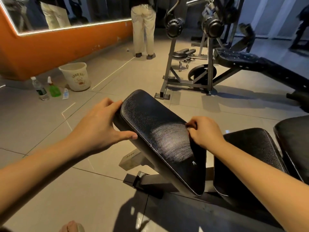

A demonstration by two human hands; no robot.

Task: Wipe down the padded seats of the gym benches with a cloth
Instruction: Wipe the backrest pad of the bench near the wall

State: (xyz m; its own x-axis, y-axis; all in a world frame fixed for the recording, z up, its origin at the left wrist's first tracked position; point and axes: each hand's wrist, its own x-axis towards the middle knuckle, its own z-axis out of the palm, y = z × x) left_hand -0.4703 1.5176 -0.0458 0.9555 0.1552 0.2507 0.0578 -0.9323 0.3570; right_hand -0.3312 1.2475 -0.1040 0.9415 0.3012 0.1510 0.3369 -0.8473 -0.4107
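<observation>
Grainy, rounded black leather pad [150, 123] is pointing lengthwise away-left; left hand [100, 124] is gripping its left rim, right hand [204, 133] is curling at the right edge, hold unclear.

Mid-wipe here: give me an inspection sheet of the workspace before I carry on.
Surface: tiled floor, shadowed near the bench base.
Job's things: black padded seat, hazy streaked patch near its right edge; second pad beside it; no cloth clearly visible.
Clutter: bucket, water bottle, green spray bottle, small tube by the orange wall.
Grippers: left hand grips the seat's left edge; right hand curled at its right edge, contents unclear.
Cables: nothing seen.
Surroundings: person standing by the mirror; weight rack.
</observation>
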